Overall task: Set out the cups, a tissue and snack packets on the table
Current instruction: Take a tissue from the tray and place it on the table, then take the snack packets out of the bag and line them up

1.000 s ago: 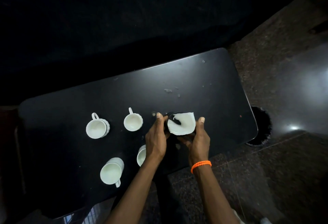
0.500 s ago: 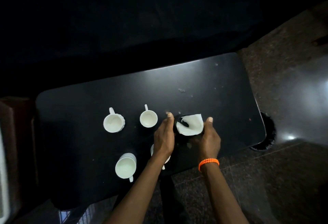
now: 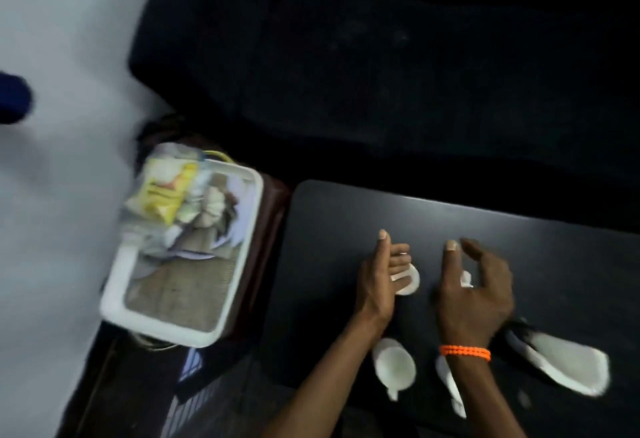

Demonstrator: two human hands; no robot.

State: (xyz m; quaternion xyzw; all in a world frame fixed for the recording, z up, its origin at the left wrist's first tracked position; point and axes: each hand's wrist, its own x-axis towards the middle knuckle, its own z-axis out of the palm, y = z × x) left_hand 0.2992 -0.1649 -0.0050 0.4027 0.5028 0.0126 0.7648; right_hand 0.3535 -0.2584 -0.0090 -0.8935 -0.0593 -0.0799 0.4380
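Note:
Both my hands hover over the black table (image 3: 339, 222), fingers apart and holding nothing. My left hand (image 3: 381, 274) partly covers a white cup (image 3: 411, 284). My right hand (image 3: 474, 293), with an orange bracelet at the wrist, hides most of a second cup (image 3: 466, 278). Nearer me stands a third cup (image 3: 394, 365), and another cup (image 3: 448, 385) shows beside my right forearm. The white tissue (image 3: 568, 361) sits in a dark holder (image 3: 516, 328) at the right. Snack packets, one yellow (image 3: 166, 191), lie in a white tray (image 3: 180, 333) left of the table.
The tray rests on a dark brown stand (image 3: 266, 229) against the table's left end, beside a pale wall (image 3: 59, 195). A dark sofa-like surface (image 3: 381, 73) runs behind the table. The picture is blurred by motion.
My view has swung left, bringing the tray of packets into sight. Both hands have let go of the tissue and holder and moved left, over the far cups.

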